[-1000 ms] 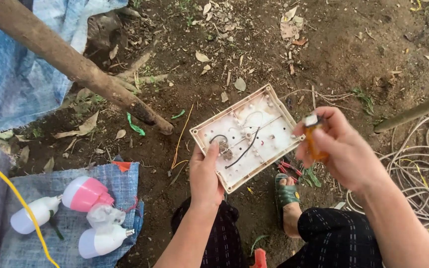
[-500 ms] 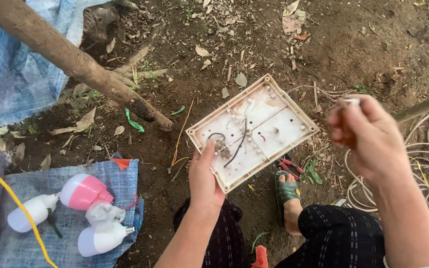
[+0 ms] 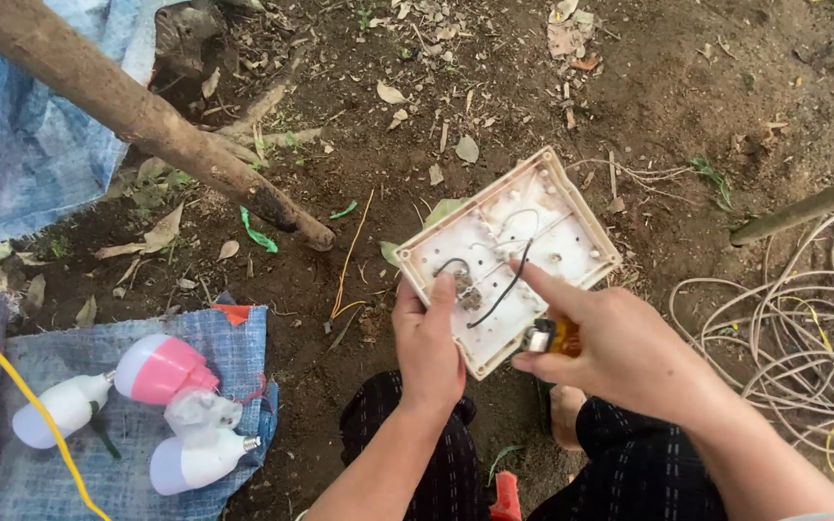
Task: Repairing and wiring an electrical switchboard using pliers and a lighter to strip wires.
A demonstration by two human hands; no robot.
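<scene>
My left hand (image 3: 430, 347) grips the near left edge of a white square plastic board (image 3: 509, 253), thumb pressed on its inner face. The board is held tilted above the dirt, with short black wires (image 3: 499, 289) looping across it. My right hand (image 3: 620, 347) holds a small orange-handled tool (image 3: 552, 338) in its fist, and its index finger points onto the board beside the black wire.
A thick wooden pole (image 3: 137, 116) slants across the upper left. Three light bulbs (image 3: 156, 371) lie on blue-grey cloth (image 3: 137, 425) at lower left, crossed by a yellow cord (image 3: 21, 396). Tangled pale cable (image 3: 803, 338) lies right, below a thinner pole (image 3: 803, 205). My knees are below.
My right hand swung out to the right with the tool, then came back down and left to the board, its index finger now on the surface. The left hand kept its grip.
</scene>
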